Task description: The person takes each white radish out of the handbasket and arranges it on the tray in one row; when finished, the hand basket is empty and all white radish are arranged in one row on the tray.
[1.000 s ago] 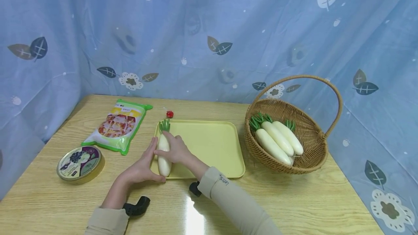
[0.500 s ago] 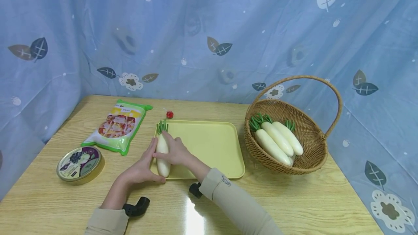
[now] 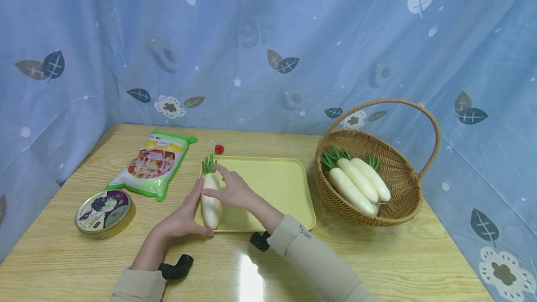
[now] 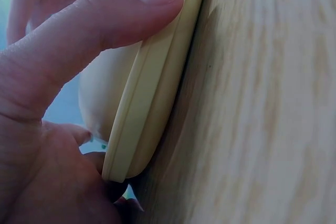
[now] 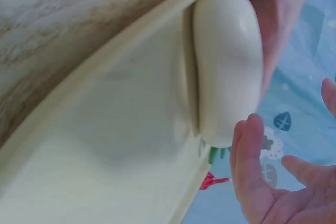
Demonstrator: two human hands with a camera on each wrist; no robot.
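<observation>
A white radish [image 3: 211, 206] with green stalks lies lengthwise along the left side of the yellow tray [image 3: 268, 190]. My left hand [image 3: 182, 218] rests at the tray's near left corner, its fingers straight along the radish's left side. In the left wrist view the thumb [image 4: 115, 19] lies on the tray's rim. My right hand [image 3: 232, 190] is just over the radish's right side, its index finger and thumb spread apart. The right wrist view shows its fingers [image 5: 249, 150] extended beside the stalk end, with a gap between them and nothing held.
A wicker basket [image 3: 409, 199] with a tall handle holds several white radishes [image 3: 356, 181] on the right. On the left are a green-edged food bag [image 3: 153, 164] and a round tin [image 3: 104, 213]. A small red item [image 3: 219, 148] lies behind the tray.
My right hand has loosened from the radish, its fingers spreading and shifting slightly right. The radish settles in the tray with little movement. My left hand stays at the tray's corner.
</observation>
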